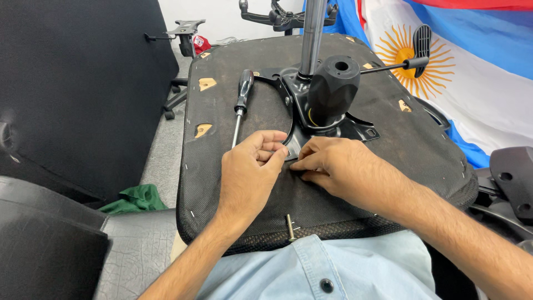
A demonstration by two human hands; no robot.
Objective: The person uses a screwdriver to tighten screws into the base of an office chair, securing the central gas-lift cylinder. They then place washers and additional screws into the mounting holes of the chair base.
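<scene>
An upside-down office chair seat, covered in black mesh, rests on my lap. A black metal mechanism plate with a large black knob and a chrome gas column is fixed at its middle. My left hand and my right hand meet at the plate's near corner, fingertips pinched together on something small that I cannot see. A screwdriver with a black handle lies on the seat just beyond my left hand. A loose bolt sits at the seat's near edge.
A lever with a black paddle sticks out to the right of the mechanism. A black chair back stands at the left, a green cloth below it. A blue-and-white flag with a sun hangs at the right. A chair base lies behind.
</scene>
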